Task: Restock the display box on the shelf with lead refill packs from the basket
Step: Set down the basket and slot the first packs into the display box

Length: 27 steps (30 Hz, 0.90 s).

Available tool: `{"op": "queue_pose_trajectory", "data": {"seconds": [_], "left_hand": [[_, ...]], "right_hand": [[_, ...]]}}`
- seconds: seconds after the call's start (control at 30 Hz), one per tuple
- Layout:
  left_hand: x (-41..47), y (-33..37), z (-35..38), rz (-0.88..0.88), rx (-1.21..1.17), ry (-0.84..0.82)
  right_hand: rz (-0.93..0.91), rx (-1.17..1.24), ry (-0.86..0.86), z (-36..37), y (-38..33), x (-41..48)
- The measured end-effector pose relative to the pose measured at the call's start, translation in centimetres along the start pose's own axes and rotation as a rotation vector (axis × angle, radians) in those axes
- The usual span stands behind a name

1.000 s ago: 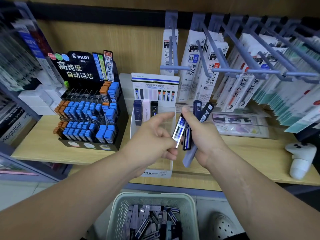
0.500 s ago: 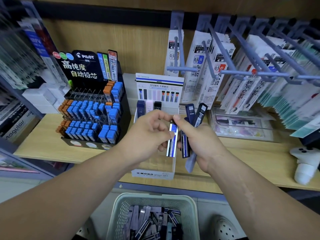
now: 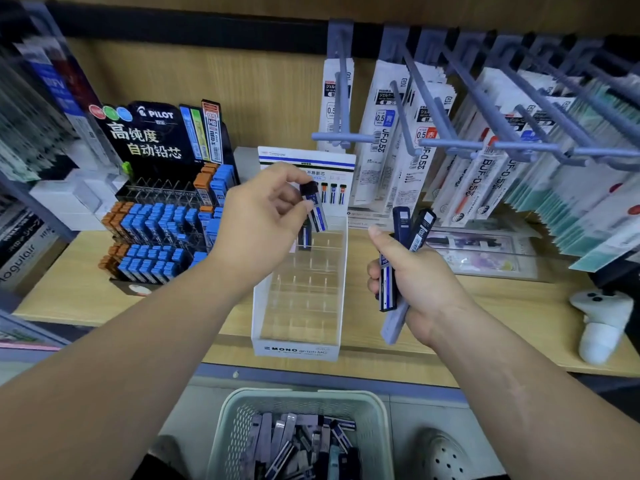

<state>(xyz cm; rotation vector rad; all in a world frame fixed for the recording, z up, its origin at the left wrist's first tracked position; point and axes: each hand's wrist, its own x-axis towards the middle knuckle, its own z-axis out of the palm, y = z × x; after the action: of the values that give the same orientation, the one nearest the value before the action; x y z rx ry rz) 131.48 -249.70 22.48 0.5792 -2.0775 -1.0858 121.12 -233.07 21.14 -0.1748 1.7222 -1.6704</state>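
Note:
The white MONO display box (image 3: 296, 351) stands on the wooden shelf, its clear grid of slots mostly bare. My left hand (image 3: 258, 225) pinches one lead refill pack (image 3: 317, 211), black-capped with blue and white stripes, over the box's back rows. A pack (image 3: 304, 237) stands in a back slot just below it. My right hand (image 3: 420, 285) grips a bundle of several refill packs (image 3: 401, 261) to the right of the box. The pale green basket (image 3: 230, 427) sits below the shelf with several loose packs (image 3: 298, 445) inside.
A black Pilot lead display (image 3: 162, 216) with blue and orange cases stands left of the box. Metal pegs (image 3: 460, 143) with hanging refill packets jut out above the right side. A white controller (image 3: 602, 320) rests at the shelf's right. A shoe (image 3: 443, 455) shows beside the basket.
My left hand took one pack from the bundle and lifted it up and back over the box's rear slots. My right hand drew away to the right with the rest.

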Motion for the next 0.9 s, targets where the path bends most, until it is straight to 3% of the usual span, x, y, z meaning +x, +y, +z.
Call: {"op": "queue_pose_trajectory", "data": {"seconds": [0.2, 0.4, 0.63, 0.9], "left_hand": [[0.3, -1.3, 1.4, 0.115, 0.202, -0.086], [1.0, -1.3, 1.1, 0.254, 0.358, -0.039], [1.4, -1.4, 1.4, 0.323, 0.529, -0.133], [1.0, -1.1, 1.8, 0.319, 0.703, -0.059]], "right_hand": [[-0.007, -0.003, 0.023, -0.8, 0.0, 0.2], [0.004, -0.002, 0.014, -1.2, -0.1, 0.3], [0.023, 0.0, -0.011, -1.4, 0.1, 0.1], [0.059, 0.026, -0.086, -1.4, 0.0, 0.0]]}}
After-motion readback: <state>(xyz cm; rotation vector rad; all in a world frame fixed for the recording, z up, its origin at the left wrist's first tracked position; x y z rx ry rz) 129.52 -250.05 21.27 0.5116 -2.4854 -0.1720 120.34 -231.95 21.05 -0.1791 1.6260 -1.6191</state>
